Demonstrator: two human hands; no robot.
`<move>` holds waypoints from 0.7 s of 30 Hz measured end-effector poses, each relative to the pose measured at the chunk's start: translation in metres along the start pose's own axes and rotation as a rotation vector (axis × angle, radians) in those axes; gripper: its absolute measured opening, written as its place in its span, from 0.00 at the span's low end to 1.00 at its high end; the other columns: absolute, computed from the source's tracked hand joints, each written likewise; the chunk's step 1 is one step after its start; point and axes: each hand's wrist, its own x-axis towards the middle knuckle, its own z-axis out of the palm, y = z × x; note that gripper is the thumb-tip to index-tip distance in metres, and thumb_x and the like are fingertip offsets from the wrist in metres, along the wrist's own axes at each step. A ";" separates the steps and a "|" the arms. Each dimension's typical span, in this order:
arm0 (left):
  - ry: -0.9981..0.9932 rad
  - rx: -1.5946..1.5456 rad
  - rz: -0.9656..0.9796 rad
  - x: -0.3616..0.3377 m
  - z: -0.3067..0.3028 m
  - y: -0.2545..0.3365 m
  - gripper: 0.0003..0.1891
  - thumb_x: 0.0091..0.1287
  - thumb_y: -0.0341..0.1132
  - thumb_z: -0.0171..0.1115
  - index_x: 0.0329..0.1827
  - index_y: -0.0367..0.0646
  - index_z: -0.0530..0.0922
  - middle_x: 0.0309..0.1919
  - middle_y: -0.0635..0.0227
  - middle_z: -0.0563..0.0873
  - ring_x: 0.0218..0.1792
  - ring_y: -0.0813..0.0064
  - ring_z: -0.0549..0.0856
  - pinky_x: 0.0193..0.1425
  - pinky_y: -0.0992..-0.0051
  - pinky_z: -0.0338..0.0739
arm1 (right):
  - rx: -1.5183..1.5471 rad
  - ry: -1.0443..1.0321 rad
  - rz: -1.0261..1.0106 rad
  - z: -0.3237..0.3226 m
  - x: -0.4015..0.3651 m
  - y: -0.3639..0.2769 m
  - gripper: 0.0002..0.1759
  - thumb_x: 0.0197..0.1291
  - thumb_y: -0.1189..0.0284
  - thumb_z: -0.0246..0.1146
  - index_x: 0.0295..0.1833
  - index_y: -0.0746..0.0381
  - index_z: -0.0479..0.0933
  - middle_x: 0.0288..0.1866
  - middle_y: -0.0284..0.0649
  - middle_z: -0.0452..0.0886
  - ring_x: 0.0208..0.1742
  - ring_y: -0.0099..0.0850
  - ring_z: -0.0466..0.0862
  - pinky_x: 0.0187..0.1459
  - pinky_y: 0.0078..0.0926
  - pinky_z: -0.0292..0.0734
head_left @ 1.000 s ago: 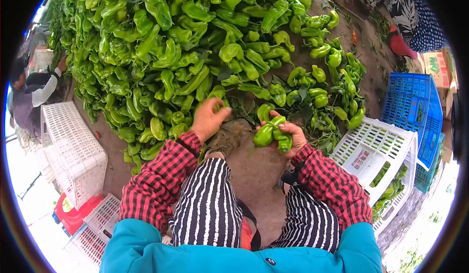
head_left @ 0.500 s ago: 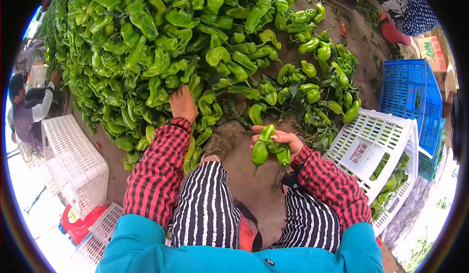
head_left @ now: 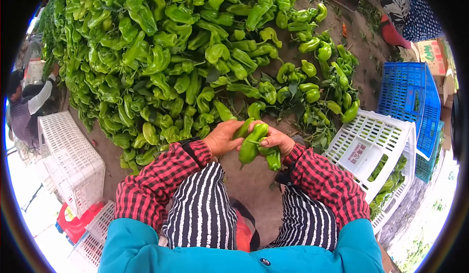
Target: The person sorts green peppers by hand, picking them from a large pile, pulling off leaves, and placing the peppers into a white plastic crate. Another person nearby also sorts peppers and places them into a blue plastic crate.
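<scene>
**Peppers (head_left: pixel 251 145) gripped in both hands, low centre**

Pile (head_left: pixel 146 53) of green peppers fills top & L of view, lying on dirt ground (head_left: pixel 254 185), w/ a thinner scatter trailing R toward the crates. R crate (head_left: pixel 378 136), white lattice, sits just R of the person's R arm; packed peppers (head_left: pixel 391 187) show inside it. Blue crate (head_left: pixel 405 94) stands behind it, touching or only close, can't tell which. L crate (head_left: pixel 68 151), also white, sits well L of the knees at pile's edge. Below it: red container (head_left: pixel 73 221), beside another white crate (head_left: pixel 95 229).

Co-worker (head_left: pixel 27 107) in striped top at far L edge, one arm raised toward pile. 2nd person (head_left: pixel 405 4) in patterned clothes at top R, w/ cardboard box (head_left: pixel 432 53) just below.

Person's own teal jacket (head_left: pixel 234 253) runs along the bottom, then striped trousers (head_left: pixel 205 209) & red-check sleeves (head_left: pixel 151 185).

L hand (head_left: pixel 221 137) & R hand (head_left: pixel 279 138) meet above the ground betw. the knees, just short of pile's near edge. R hand: fingers curled shut round a few peppers, tips hanging below the palm. L hand: fingers closed on upper end of same bunch. Hands sit v. close over it; whether they touch, can't tell.
</scene>
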 end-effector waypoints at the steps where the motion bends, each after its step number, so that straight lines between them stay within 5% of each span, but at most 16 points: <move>1: -0.028 -0.115 -0.007 -0.001 0.000 -0.004 0.21 0.52 0.34 0.64 0.49 0.37 0.73 0.40 0.59 0.79 0.42 0.61 0.78 0.46 0.70 0.72 | 0.026 -0.005 -0.016 -0.008 0.001 0.004 0.27 0.44 0.73 0.64 0.53 0.59 0.64 0.55 0.48 0.70 0.55 0.45 0.74 0.59 0.43 0.65; 4: 0.110 -0.227 -0.070 -0.008 -0.018 -0.010 0.17 0.53 0.40 0.67 0.40 0.38 0.79 0.35 0.65 0.82 0.35 0.72 0.80 0.43 0.76 0.74 | 0.164 0.082 -0.088 -0.010 -0.006 -0.001 0.26 0.44 0.73 0.63 0.52 0.59 0.66 0.56 0.50 0.69 0.56 0.48 0.73 0.59 0.46 0.65; 5: 0.327 -0.385 -0.392 -0.010 -0.019 -0.019 0.16 0.53 0.41 0.67 0.39 0.38 0.79 0.33 0.67 0.82 0.34 0.74 0.80 0.41 0.76 0.74 | 0.186 0.130 -0.113 -0.020 -0.011 -0.004 0.26 0.43 0.73 0.63 0.52 0.60 0.67 0.56 0.51 0.69 0.56 0.51 0.72 0.60 0.49 0.64; 6: 0.617 -0.308 -0.391 -0.012 -0.020 -0.046 0.12 0.54 0.37 0.65 0.36 0.37 0.79 0.29 0.63 0.81 0.28 0.68 0.80 0.36 0.77 0.75 | 0.195 0.131 -0.137 -0.037 -0.017 -0.008 0.26 0.43 0.73 0.62 0.52 0.60 0.67 0.56 0.51 0.68 0.56 0.52 0.72 0.60 0.50 0.63; 7: 0.728 0.010 -0.481 -0.014 -0.031 -0.061 0.13 0.56 0.36 0.61 0.41 0.37 0.77 0.35 0.58 0.81 0.34 0.63 0.80 0.41 0.72 0.74 | 0.222 0.161 -0.165 -0.041 -0.026 -0.011 0.25 0.43 0.73 0.62 0.52 0.60 0.67 0.57 0.51 0.68 0.56 0.52 0.72 0.60 0.50 0.63; 8: 0.723 0.343 -0.551 -0.016 -0.036 -0.091 0.16 0.58 0.35 0.57 0.48 0.36 0.73 0.43 0.54 0.79 0.45 0.57 0.77 0.51 0.65 0.71 | 0.249 0.186 -0.191 -0.043 -0.034 -0.013 0.25 0.43 0.73 0.62 0.51 0.60 0.68 0.57 0.52 0.67 0.56 0.52 0.71 0.60 0.51 0.64; 9: 0.640 0.348 -0.704 -0.015 -0.041 -0.120 0.20 0.60 0.37 0.55 0.53 0.37 0.69 0.49 0.53 0.76 0.54 0.53 0.71 0.57 0.60 0.65 | 0.244 0.192 -0.193 -0.046 -0.041 -0.014 0.25 0.43 0.73 0.62 0.51 0.60 0.68 0.57 0.52 0.67 0.56 0.52 0.71 0.60 0.51 0.64; 13: 0.433 0.433 -1.019 0.020 -0.052 -0.107 0.24 0.60 0.44 0.56 0.55 0.38 0.70 0.50 0.55 0.77 0.56 0.55 0.70 0.58 0.60 0.67 | 0.226 0.213 -0.210 -0.057 -0.057 -0.013 0.24 0.43 0.72 0.61 0.51 0.60 0.68 0.58 0.51 0.67 0.56 0.52 0.71 0.60 0.51 0.62; 17: 0.216 0.201 -1.033 0.026 -0.075 -0.119 0.27 0.60 0.49 0.57 0.57 0.40 0.68 0.54 0.58 0.74 0.58 0.58 0.70 0.61 0.54 0.63 | 0.280 0.228 -0.269 -0.063 -0.068 -0.015 0.25 0.43 0.70 0.62 0.51 0.59 0.69 0.57 0.50 0.68 0.55 0.52 0.72 0.62 0.55 0.58; 21: 0.292 0.239 -1.048 0.022 -0.073 -0.107 0.28 0.57 0.46 0.59 0.57 0.39 0.68 0.56 0.56 0.72 0.59 0.55 0.68 0.67 0.51 0.51 | 0.291 0.181 -0.326 -0.061 -0.072 -0.016 0.25 0.44 0.69 0.62 0.52 0.57 0.68 0.58 0.50 0.67 0.55 0.51 0.72 0.62 0.58 0.57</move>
